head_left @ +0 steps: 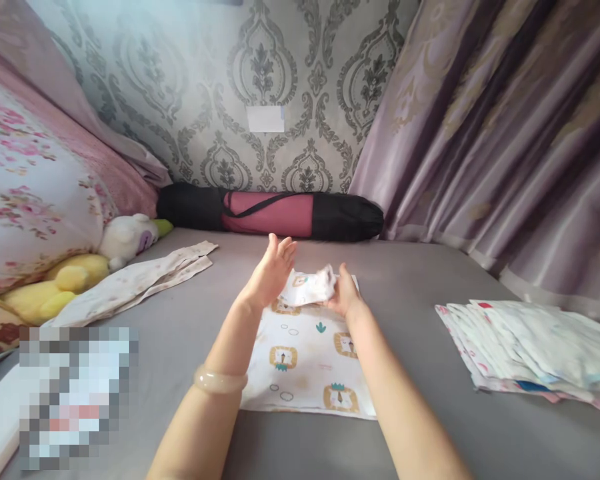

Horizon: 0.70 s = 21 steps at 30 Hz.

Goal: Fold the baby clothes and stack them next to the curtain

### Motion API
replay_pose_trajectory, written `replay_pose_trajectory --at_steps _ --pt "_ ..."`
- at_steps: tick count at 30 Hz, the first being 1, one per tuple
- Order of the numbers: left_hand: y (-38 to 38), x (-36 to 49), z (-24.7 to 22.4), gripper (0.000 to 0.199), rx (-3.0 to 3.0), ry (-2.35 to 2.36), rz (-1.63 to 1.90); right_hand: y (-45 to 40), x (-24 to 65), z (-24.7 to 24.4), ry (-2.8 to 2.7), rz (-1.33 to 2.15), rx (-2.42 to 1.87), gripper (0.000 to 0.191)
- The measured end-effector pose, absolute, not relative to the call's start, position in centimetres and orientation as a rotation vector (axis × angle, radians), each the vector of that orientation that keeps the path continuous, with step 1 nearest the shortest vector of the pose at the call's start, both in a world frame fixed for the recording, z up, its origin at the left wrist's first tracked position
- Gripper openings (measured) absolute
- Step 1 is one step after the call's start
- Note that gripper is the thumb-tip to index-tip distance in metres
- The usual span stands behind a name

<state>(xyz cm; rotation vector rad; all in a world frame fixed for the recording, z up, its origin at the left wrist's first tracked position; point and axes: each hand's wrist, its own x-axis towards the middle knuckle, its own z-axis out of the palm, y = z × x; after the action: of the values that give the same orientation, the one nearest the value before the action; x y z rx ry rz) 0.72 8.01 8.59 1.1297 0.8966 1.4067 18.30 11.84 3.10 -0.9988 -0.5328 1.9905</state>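
Observation:
A white cloth (305,373) printed with lion faces and small green plants lies flat on the grey sheet in front of me. Over its far end, a lifted piece of white lion-print fabric (300,288) has a bunched, blurred edge on its right side. I cannot tell whether this piece is joined to the flat cloth. My right hand (347,293) has hold of it at that edge, thumb pointing up and fingers partly hidden beneath. My left hand (273,272) stands on edge at the fabric's left side, fingers stretched out, holding nothing. A pale bangle (221,381) circles the left forearm.
A stack of folded cloths (535,347) lies at right. Along the wall rests a black and pink roll bag (267,213). On the left are a long pale cloth (145,277), a yellow plush toy (55,287), a white plush toy (125,239) and a floral pillow (35,187).

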Motion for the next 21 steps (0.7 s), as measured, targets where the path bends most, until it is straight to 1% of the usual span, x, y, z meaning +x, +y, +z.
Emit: replay_pose_trajectory --at_steps 2,4,6,8,10,12,13,14,16,17,18,21 --pt "7.9 -1.2 8.1 0.060 1.180 1.029 1.295 12.0 19.0 2.4 -0.469 1.956 -1.030 0.065" --pt "7.7 -3.6 7.6 0.061 1.284 1.278 1.134 12.2 19.5 1.8 -0.490 1.954 -1.023 0.061" --pt "7.5 -5.6 7.0 0.060 1.437 1.621 0.859 12.4 19.8 1.7 -0.568 1.956 -1.021 0.065" --pt "7.3 -6.6 6.4 0.060 1.555 1.864 0.553 12.5 20.1 2.2 -0.688 1.919 -1.063 0.072" --pt "7.2 -6.7 5.8 0.065 1.612 1.923 0.348 12.5 20.4 2.8 -0.815 1.857 -1.087 0.078" --pt "7.4 -6.2 5.1 0.071 1.575 1.888 0.261 12.5 20.9 3.3 -0.863 1.826 -1.054 0.077" --pt "7.5 -5.9 4.7 0.073 1.539 1.869 0.241 12.5 21.1 3.3 -0.836 1.825 -1.041 0.070" --pt "7.7 -5.6 4.4 0.072 1.505 1.857 0.226 12.5 21.2 3.2 -0.789 1.822 -1.053 0.058" --pt "7.9 -5.4 3.7 0.065 1.485 1.840 0.213 12.4 21.6 2.8 -0.706 1.765 -1.149 0.026" --pt "8.0 -5.5 3.5 0.061 1.509 1.833 0.207 12.4 21.7 2.6 -0.698 1.709 -1.212 0.015" --pt "8.1 -5.6 3.3 0.056 1.552 1.833 0.195 12.4 21.9 2.4 -0.723 1.644 -1.277 0.015" --pt "8.2 -5.9 3.2 0.044 1.719 1.865 0.118 12.3 22.5 2.0 -0.990 1.425 -1.486 0.026"
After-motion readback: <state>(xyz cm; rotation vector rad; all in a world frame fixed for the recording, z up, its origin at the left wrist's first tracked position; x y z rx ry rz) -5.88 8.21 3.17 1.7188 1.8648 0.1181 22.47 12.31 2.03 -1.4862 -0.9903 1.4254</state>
